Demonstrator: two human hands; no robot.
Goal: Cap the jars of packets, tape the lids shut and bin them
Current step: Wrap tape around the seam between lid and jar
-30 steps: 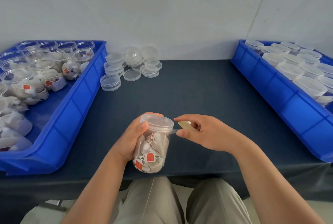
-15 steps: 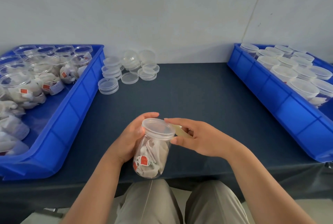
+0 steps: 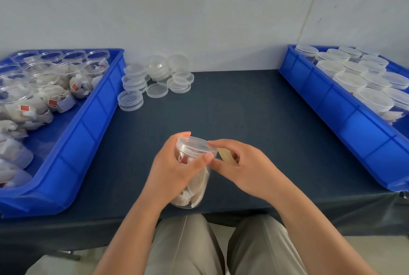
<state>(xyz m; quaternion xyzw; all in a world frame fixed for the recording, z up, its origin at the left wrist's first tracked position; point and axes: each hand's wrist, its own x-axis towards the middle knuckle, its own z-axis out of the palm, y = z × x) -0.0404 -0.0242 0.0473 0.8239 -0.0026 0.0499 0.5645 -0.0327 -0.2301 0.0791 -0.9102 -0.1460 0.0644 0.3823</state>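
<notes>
A clear jar of packets [image 3: 194, 188] with a clear lid [image 3: 194, 144] on it is held over the table's near edge. My left hand [image 3: 174, 170] grips the jar around its upper body, thumb across the front under the lid. My right hand [image 3: 241, 166] holds a small roll of clear tape [image 3: 226, 156] in curled fingers, its fingertips touching the lid's right rim. The tape strip itself is too faint to see.
A blue bin [image 3: 88, 124] on the left holds several open jars of packets. A blue bin [image 3: 345, 106] on the right holds several capped jars. Stacks of loose clear lids [image 3: 155, 78] lie at the back of the dark table [image 3: 243, 108].
My right hand has closed in from the right until its fingertips meet the lid rim. My left hand has turned the jar, its thumb now across the front.
</notes>
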